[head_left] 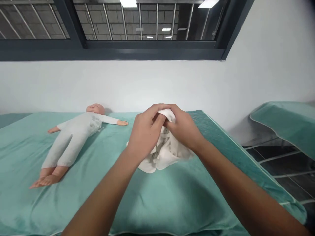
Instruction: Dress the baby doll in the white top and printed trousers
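A bunched white baby garment (169,150) hangs from both hands over the middle of the green bed cover. My left hand (147,129) has its fingers curled over the upper edge, thumb pressed against the fabric. On the other side, my right hand (184,127) grips the same raised edge, and the fingertips of both hands meet at the top. Folds hide the garment's exact cut; its rounded lower ends reach down close to the cover. Left of my hands, a baby doll (76,131) in a white suit lies on its back with arms spread.
The green cover (73,206) spreads over the bed, up to the white wall (110,82). Above is a dark-framed window (152,54) with metal bars. At right, past the bed's edge, another green-covered surface (287,121) stands over dark floor tiles (278,164).
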`<state>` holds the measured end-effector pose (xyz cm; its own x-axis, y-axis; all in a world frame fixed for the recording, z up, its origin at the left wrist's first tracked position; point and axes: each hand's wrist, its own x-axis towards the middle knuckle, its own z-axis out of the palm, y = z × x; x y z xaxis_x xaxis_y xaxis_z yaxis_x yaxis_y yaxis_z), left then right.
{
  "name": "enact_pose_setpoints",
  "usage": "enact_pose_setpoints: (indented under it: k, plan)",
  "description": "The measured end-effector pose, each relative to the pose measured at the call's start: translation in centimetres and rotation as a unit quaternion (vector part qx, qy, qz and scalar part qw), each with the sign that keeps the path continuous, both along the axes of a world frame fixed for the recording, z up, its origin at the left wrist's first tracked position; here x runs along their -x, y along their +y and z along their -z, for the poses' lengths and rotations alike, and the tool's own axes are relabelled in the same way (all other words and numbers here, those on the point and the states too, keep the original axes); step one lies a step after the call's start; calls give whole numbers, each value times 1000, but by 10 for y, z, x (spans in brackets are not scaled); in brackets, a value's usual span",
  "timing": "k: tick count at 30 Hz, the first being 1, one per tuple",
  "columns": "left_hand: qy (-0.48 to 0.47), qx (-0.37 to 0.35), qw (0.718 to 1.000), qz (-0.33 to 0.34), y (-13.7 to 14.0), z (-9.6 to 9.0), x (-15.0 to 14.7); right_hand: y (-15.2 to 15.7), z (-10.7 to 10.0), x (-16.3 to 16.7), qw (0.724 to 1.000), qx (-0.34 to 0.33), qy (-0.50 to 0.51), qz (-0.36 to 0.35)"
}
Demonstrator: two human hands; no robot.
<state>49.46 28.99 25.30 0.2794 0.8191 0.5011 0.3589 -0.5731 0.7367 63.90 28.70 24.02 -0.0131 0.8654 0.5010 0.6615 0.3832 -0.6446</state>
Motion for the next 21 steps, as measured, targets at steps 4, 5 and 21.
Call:
enact_pose_setpoints:
  k: [4, 5, 21]
  plan:
    - [106, 26, 994, 0, 15, 31, 6, 26, 16, -26, 996, 47, 70, 39]
    - [156, 36, 987, -9, 16, 42, 8, 29, 22, -32, 993, 54, 85, 54]
    - [-233, 192, 951, 66, -10, 55, 0, 36, 24, -56, 958, 83, 273, -20]
